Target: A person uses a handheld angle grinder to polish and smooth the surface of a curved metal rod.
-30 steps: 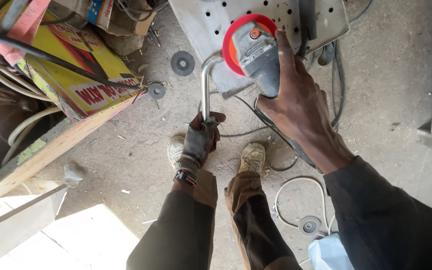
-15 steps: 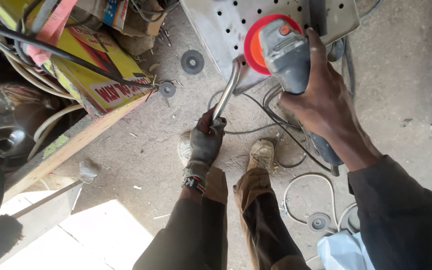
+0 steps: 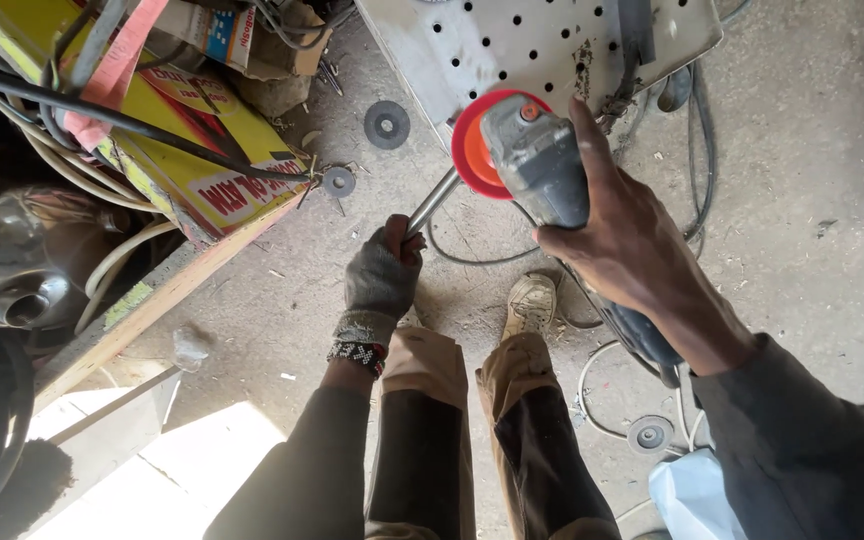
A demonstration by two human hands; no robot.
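Two hands set for a grind on a bent steel rod

Two hands shared the work. At far left lay a chrome exhaust pipe [image 3: 12,285] and a yellow printed board [image 3: 202,165] crossed by black cables. Moving right, the gloved left hand [image 3: 382,280] was closed around the lower end of a bent steel rod [image 3: 432,200], which slanted up toward the grinder's red guard [image 3: 470,150]. Spent grinding discs [image 3: 387,124] lay on the concrete floor [image 3: 802,200] nearby. The bare right hand [image 3: 632,250] was wrapped tight about the grey body of an angle grinder [image 3: 542,165], held just above the rod's upper part, in front of a perforated metal plate [image 3: 512,45]. Judging by this, the rod was being positioned against the wheel; contact itself was hidden. The next move would call for a steady left grip and a gentle lowering of the wheel.
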